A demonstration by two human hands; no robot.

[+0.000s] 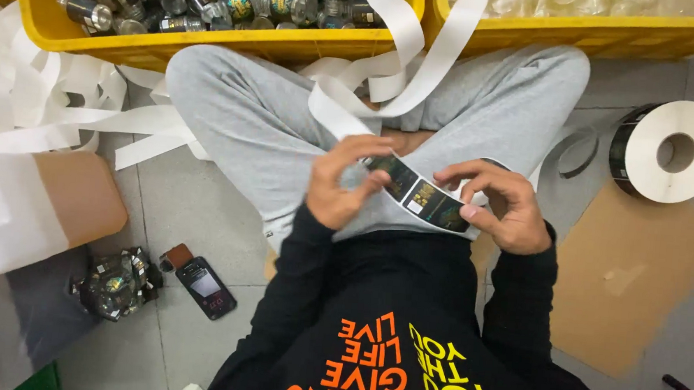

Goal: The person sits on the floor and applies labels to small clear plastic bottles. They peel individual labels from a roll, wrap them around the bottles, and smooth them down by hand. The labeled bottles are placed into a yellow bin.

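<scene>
I sit cross-legged on a tiled floor in grey trousers and a black top. Both hands hold a strip of dark labels (422,199) on white backing over my lap. My left hand (346,183) pinches the strip's left end, thumb and fingers curled on the first label. My right hand (501,205) grips the right end from above. White backing tape (390,66) runs from the strip up over my knees toward the yellow crates.
A yellow crate (210,48) of small labelled jars stands ahead, a second yellow crate (591,34) to its right. A label roll (670,152) lies right, cardboard (629,279) below it. Left: loose white tape, a large plastic jug (24,211), a phone (205,287), crumpled wrap (115,282).
</scene>
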